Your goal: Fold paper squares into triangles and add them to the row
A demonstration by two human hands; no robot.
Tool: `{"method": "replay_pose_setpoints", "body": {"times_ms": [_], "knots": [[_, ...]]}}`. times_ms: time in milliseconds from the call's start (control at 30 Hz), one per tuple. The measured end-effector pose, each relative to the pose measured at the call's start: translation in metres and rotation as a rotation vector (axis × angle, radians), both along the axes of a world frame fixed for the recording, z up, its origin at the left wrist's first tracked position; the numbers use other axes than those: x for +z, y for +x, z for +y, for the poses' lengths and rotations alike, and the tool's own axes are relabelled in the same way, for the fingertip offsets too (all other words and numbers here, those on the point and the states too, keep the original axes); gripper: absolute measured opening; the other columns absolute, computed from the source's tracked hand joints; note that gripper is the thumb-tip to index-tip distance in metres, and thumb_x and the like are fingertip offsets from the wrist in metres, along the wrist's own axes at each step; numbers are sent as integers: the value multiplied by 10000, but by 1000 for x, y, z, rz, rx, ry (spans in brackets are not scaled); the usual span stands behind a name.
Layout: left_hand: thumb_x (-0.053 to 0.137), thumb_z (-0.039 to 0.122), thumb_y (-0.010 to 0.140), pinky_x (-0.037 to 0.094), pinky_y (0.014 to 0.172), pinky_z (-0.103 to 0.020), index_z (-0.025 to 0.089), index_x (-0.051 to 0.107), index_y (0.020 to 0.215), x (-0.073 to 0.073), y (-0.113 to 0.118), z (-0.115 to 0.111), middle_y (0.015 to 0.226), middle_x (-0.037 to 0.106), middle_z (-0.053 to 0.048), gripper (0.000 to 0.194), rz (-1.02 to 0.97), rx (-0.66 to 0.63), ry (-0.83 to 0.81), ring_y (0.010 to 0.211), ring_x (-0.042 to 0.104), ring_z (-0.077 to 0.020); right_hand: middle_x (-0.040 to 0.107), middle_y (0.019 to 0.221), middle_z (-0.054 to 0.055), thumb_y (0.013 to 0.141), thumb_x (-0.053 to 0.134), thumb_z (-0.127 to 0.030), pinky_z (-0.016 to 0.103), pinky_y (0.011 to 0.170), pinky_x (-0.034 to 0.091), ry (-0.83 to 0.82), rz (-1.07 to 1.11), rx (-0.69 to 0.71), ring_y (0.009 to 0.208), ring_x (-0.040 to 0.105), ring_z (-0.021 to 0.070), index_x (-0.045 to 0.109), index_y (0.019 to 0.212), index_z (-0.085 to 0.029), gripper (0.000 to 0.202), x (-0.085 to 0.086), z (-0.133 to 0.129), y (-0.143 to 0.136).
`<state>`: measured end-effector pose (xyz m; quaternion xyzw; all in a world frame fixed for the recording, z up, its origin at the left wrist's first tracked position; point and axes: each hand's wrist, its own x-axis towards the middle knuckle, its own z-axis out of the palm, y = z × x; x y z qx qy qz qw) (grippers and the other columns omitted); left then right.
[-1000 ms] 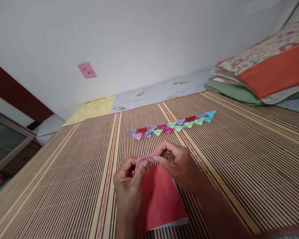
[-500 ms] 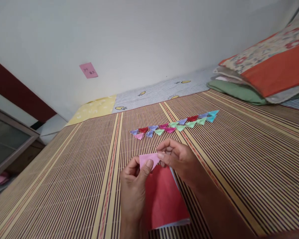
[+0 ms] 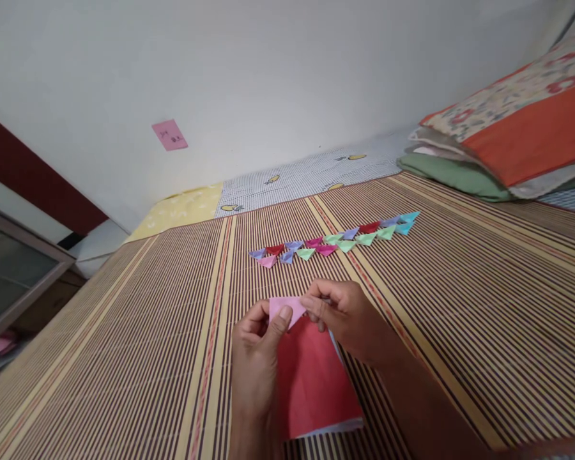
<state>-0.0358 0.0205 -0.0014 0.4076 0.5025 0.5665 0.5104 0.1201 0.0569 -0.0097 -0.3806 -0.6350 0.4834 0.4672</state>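
A small folded pink paper [image 3: 282, 306] is held between my two hands. My left hand [image 3: 259, 342] pinches its left part, the thumb lying on top. The fingertips of my right hand [image 3: 338, 313] are closed on its right corner. Beneath the hands lies a stack of paper with a red sheet [image 3: 316, 383] on top, its lower left part hidden by my left hand and wrist. Beyond the hands, several small folded paper triangles [image 3: 326, 250] in pink, red, blue, green and turquoise lie in two slanting rows.
A striped bamboo mat [image 3: 163, 319] covers the surface. Pillows and folded cloths [image 3: 522, 137] are stacked at the back right. A pink note [image 3: 170, 135] is on the wall. At the left edge stands a framed glass panel [image 3: 14, 271].
The fingers of my right hand have moved slightly down and curled closer together at the pink paper's right corner. My left hand keeps its hold.
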Motion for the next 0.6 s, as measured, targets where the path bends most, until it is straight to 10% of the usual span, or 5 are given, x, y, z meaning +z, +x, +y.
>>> {"method": "replay_pose_setpoints", "body": {"times_ms": [600], "knots": [[772,343,835,455,699,-247,156,749,829,-4,-3,-1,767,679,-27,188,-78,-136,-42,718,588,-140,411,608,-72,792,735,-298,228,520,257,-203,118,188,566,348,87,545,670,-178,256,-2,1,8]]}}
